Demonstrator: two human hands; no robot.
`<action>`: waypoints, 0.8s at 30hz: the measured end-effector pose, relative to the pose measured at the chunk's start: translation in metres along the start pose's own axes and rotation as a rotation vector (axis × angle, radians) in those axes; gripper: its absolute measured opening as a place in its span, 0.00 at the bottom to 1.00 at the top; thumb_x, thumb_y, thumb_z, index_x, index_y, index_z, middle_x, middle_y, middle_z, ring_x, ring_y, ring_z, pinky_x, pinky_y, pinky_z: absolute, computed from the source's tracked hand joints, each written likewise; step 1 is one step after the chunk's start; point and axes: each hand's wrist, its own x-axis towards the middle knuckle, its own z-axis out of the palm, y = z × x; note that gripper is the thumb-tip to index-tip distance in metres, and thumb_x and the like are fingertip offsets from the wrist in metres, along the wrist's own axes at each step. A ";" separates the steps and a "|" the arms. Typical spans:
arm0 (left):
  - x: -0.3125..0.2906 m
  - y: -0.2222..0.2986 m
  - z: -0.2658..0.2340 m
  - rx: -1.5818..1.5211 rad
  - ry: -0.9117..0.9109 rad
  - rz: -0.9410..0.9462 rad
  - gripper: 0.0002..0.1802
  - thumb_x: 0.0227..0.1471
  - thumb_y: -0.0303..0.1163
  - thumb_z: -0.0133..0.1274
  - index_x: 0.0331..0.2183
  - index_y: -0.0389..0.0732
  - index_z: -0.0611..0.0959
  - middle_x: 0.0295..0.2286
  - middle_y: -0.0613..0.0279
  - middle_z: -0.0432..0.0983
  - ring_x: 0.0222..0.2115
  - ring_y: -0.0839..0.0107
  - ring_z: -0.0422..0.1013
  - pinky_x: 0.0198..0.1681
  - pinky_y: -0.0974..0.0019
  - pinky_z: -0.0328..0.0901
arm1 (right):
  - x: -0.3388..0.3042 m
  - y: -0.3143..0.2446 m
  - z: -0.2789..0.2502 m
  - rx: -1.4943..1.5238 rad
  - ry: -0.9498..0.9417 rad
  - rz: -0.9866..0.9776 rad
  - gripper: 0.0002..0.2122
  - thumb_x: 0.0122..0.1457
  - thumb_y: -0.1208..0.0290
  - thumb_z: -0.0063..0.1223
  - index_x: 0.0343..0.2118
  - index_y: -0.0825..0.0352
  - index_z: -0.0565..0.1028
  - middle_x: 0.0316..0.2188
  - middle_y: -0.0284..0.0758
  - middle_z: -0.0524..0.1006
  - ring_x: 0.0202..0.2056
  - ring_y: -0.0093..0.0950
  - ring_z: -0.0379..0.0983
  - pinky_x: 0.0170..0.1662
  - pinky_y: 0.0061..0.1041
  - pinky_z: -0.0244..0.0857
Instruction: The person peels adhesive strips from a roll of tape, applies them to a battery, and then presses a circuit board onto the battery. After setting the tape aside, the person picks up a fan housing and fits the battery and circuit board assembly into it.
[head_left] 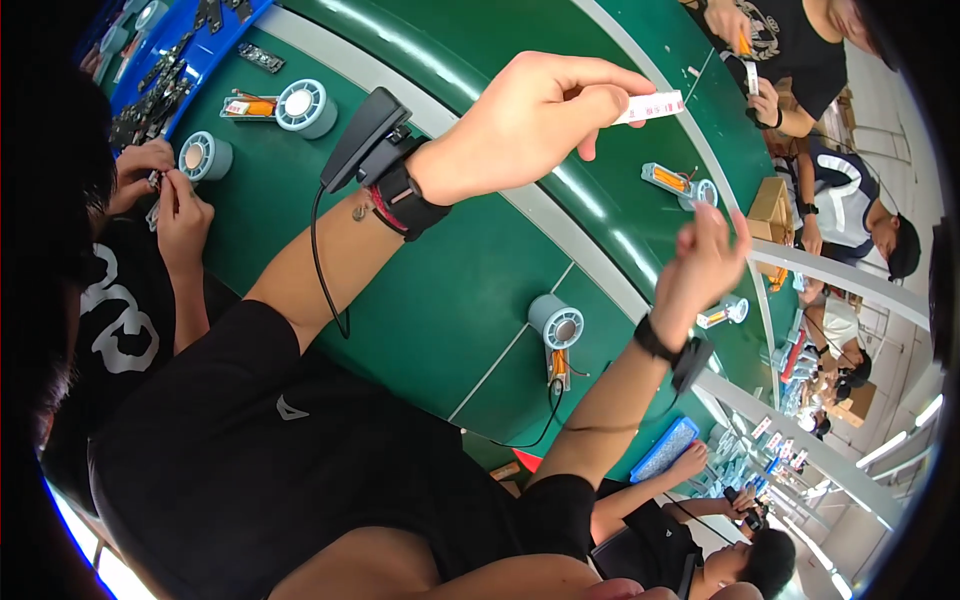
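Pinching white strip [656,107], upper right, my left hand [527,120] seems mid-handling; blurred right hand's [700,265] grip I cannot tell; next probably needs steadiness.

I've got a blue tray [237,40] of dark parts [160,80] at my feed's upper left, a circuit board [261,57] near it, a cardboard box [768,206] rightward, and ceiling lights [929,408].

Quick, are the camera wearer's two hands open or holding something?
Left hand: closed, pinching a white strip with red print.
Right hand: blurred; nothing visibly held, open or closed can't be told.
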 end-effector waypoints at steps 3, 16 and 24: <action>0.001 -0.005 0.002 0.055 0.035 0.057 0.17 0.60 0.30 0.48 0.47 0.32 0.82 0.23 0.66 0.76 0.21 0.83 0.68 0.23 0.73 0.62 | 0.047 0.061 -0.014 -0.125 -0.074 0.232 0.21 0.56 0.79 0.63 0.51 0.69 0.66 0.32 0.37 0.81 0.19 0.17 0.68 0.18 0.13 0.54; 0.002 0.001 -0.010 0.070 0.026 0.012 0.16 0.61 0.28 0.49 0.48 0.36 0.82 0.29 0.66 0.76 0.27 0.81 0.70 0.29 0.75 0.65 | 0.080 0.114 0.026 -0.371 -0.143 0.247 0.19 0.53 0.77 0.63 0.47 0.70 0.69 0.33 0.39 0.83 0.22 0.23 0.74 0.25 0.18 0.64; 0.003 0.002 -0.011 0.061 0.036 0.025 0.16 0.61 0.28 0.50 0.49 0.34 0.80 0.29 0.67 0.76 0.28 0.82 0.68 0.31 0.74 0.65 | 0.064 0.085 0.063 -1.132 -0.138 -0.063 0.19 0.51 0.66 0.66 0.43 0.68 0.74 0.34 0.36 0.85 0.39 0.36 0.81 0.45 0.32 0.70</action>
